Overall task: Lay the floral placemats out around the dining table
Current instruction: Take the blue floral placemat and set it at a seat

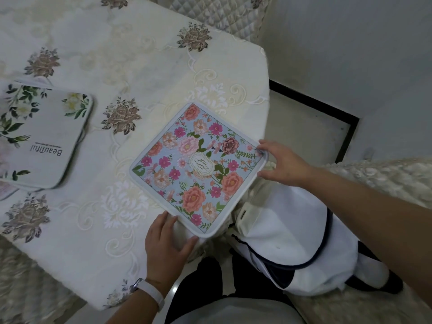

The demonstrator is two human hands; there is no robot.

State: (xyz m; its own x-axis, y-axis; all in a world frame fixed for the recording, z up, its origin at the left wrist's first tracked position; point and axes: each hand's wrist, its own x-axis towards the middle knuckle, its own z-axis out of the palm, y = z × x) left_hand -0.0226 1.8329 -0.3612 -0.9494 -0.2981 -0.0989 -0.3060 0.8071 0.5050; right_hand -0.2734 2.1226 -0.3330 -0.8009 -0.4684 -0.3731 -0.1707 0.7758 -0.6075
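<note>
Placemat with pink and coral flowers on pale blue [198, 167] lies flat at the near right edge of the worktop [145, 66], turned like a diamond, with its near corner reaching just past the rim. My left hand [167, 244] rests at that near corner, fingers [163, 220] spread loosely, fingertips touching the mat's near left edge and the thumb lying along its near right edge. My right hand [284, 164] is at the mat's right corner, fingers open and curved, fingertips touching the border there; neither hand is closed around anything. A white band [149, 293] sits on my left wrist.

A second placemat, white with green leaves and pale blooms [39, 139], lies on the left side of the worktop, well apart from the first, printed with the word "Beautiful". It seems to rest on other mats, though how many I cannot tell. An ivory embroidered tablecloth with brown roses [121, 118] covers the worktop. Just to the right of the worktop, near me, a white cloth with dark piping [292, 249] is draped over a seat.
</note>
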